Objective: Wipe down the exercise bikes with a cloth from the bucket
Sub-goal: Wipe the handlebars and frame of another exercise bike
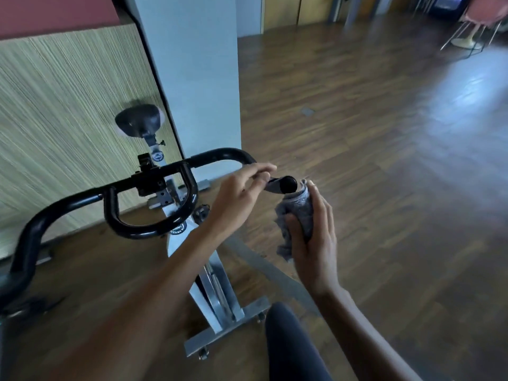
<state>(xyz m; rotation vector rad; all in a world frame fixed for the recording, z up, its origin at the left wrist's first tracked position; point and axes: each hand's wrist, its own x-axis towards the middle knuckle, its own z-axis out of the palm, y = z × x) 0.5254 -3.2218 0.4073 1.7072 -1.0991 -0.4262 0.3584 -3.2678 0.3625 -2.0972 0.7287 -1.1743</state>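
The left hand [242, 193] curls round the handlebar [225, 153] near its end; the right hand [316, 240] pinches the grey cloth [301, 210] at that tip. Wiping seems under way, with the saddle [138, 121] and the rest likely still to do.

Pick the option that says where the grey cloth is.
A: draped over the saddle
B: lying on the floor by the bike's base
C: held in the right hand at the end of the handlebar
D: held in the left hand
C: the right hand holds the grey cloth up at the end of the handlebar, while the left hand grips the bar just behind that end.
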